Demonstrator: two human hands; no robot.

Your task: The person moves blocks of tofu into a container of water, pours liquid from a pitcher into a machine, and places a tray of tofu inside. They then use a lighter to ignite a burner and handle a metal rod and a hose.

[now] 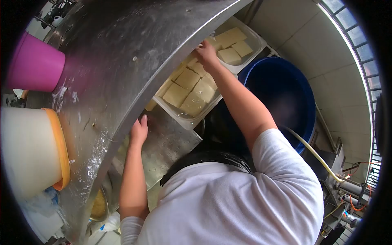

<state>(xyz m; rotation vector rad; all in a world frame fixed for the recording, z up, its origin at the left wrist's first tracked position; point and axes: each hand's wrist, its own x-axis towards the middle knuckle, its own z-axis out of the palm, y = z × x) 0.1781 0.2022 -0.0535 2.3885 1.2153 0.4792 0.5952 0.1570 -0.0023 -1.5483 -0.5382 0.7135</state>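
My right hand [207, 54] reaches to the table's edge, where two clear plastic tubs meet. Its fingers are bent, but their tips and anything in them are hidden. Pale tofu-like blocks [188, 79] lie in liquid in the nearer tub [185, 122]. More such blocks [230, 38] fill the farther tub [261, 43]. My left hand [139, 131] is at the steel table's edge, beside a metal sheet [169, 143]. Its thumb points up, apart from the hand; its other fingers are mostly out of sight behind the edge.
A large steel table [118, 53] curves along the left. On it are a pink bucket [38, 61] and a white tub with an orange rim [61, 151]. A deep blue barrel [281, 65] stands at right, with a pale hose [310, 149]. Below is a metal bowl [107, 200].
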